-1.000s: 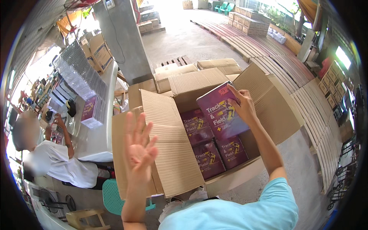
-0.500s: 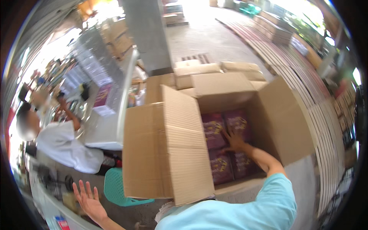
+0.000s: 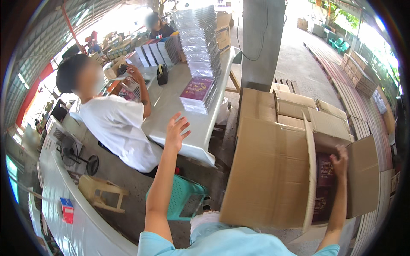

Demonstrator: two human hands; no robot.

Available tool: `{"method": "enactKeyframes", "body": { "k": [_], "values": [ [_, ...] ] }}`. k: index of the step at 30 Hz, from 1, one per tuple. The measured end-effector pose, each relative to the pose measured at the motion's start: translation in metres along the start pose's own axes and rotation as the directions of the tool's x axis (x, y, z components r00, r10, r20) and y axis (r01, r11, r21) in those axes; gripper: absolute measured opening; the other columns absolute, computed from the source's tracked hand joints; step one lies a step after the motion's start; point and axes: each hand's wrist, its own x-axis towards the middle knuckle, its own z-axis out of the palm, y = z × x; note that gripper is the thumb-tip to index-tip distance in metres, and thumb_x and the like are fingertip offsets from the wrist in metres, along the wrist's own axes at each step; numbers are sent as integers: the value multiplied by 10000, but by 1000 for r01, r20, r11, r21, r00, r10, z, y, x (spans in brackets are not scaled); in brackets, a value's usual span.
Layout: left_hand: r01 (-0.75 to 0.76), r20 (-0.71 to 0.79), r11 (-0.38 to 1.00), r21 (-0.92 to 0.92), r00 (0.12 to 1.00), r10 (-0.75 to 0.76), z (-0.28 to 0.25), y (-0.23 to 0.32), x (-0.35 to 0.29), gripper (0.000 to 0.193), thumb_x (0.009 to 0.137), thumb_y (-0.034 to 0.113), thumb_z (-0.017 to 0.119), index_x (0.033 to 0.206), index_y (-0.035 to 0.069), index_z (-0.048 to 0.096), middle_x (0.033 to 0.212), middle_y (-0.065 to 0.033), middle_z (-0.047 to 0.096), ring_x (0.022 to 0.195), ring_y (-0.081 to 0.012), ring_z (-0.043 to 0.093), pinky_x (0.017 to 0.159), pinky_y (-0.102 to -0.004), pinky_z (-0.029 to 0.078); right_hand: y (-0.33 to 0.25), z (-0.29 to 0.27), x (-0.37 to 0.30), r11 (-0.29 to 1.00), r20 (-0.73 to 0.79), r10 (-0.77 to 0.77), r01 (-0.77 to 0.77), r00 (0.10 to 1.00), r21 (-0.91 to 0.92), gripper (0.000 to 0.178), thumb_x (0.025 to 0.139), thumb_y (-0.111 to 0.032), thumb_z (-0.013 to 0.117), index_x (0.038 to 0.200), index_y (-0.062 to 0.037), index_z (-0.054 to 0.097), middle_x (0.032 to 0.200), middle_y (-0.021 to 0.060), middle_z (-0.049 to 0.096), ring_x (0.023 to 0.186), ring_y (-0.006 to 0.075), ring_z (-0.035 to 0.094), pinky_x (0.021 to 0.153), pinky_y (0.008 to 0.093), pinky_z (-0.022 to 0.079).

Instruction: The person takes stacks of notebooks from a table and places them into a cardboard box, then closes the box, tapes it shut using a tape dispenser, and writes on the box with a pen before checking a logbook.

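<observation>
My left hand (image 3: pixel 177 131) is raised empty, its fingers apart. It is nearest to a short stack of purple-covered books (image 3: pixel 198 94) at the corner of the white table. My right hand (image 3: pixel 340 161) is over the open cardboard box (image 3: pixel 269 170) on the right, with its fingers apart and bent. Nothing shows in it, and whether a fingertip touches the contents cannot be made out. Inside the box lie purple-covered books (image 3: pixel 322 200), partly hidden by the raised flap (image 3: pixel 308 175) and my right arm.
Behind the short stack rises a tall pile of plastic-wrapped books (image 3: pixel 197 42). A person in a white shirt (image 3: pixel 115 123) works at the table (image 3: pixel 171 121) beside a tape dispenser (image 3: pixel 162 74). A green stool (image 3: pixel 183 198), a beige stool (image 3: pixel 102 192), a pillar (image 3: pixel 261 47) and closed boxes (image 3: pixel 294 102) stand around.
My view has swung left toward the table. My left hand has risen and reached forward near the books there. My right hand has lifted off the books to the box's far right side.
</observation>
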Motion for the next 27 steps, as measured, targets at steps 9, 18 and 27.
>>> {"method": "enactKeyframes", "body": {
  "k": [9,18,27],
  "values": [
    [-224,89,937,267,974,208,39,99,229,807,755,273,798,1407,106,353,1338,-130,411,1132,-219,492,854,-390,453,-232,-148,104,987,-270,99,-61,958,146,436,879,-353,657,1241,-116,610,1466,80,394,1363,280,364,1033,513,367],
    [-424,80,784,453,895,438,109,197,377,1149,618,417,884,1474,45,213,1457,-249,268,1331,-348,349,1071,-445,365,-486,-67,292,811,68,-181,110,981,574,699,844,-579,609,1340,-92,533,1391,140,486,1312,284,424,1050,459,364],
    [-598,340,790,138,777,529,126,223,494,955,826,526,638,1498,15,192,1385,-234,413,1317,-324,409,1100,-439,327,-658,95,528,668,145,-24,-92,989,738,1089,793,-807,423,1497,0,227,1524,272,246,1402,412,278,1070,561,318]
  ]
}}
